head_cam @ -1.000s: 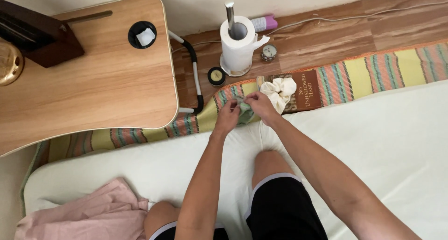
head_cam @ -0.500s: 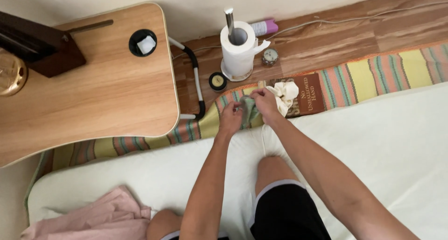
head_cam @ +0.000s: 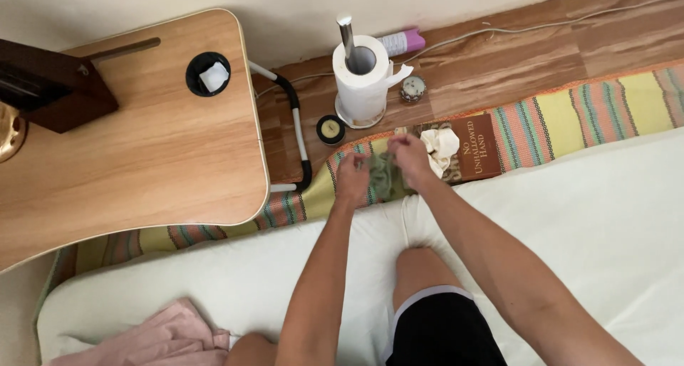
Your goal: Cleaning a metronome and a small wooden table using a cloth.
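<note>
View from the head camera, looking down past the person's knee. The left hand (head_cam: 352, 178) and the right hand (head_cam: 410, 157) meet at the centre of the frame over a small greenish cloth (head_cam: 385, 177), which lies on the striped mat (head_cam: 570, 117) at the edge of the white mattress (head_cam: 605, 216). The fingers of both hands are curled together and pinch the cloth from either side, the left at its nine o'clock edge and the right at its one o'clock edge; whether every finger touches the fabric cannot be told. Just beside the right hand, at three o'clock, a crumpled white tissue (head_cam: 442, 144) rests on a brown book (head_cam: 477, 147). At twelve o'clock from the hands, a paper roll on an upright holder (head_cam: 362, 77) stands on the wooden floor (head_cam: 534, 60), with a small round tin (head_cam: 330, 129) at its eight o'clock and a small round clock-like object (head_cam: 413, 88) at its three o'clock. A purple-capped bottle (head_cam: 400, 41) lies against the wall behind the roll. A wooden lap table (head_cam: 128, 159) fills the frame from nine to eleven o'clock, well apart from the hands, with a white cube in its round black cup recess (head_cam: 208, 74). A pink garment (head_cam: 157, 337) lies on the mattress at seven o'clock.
</note>
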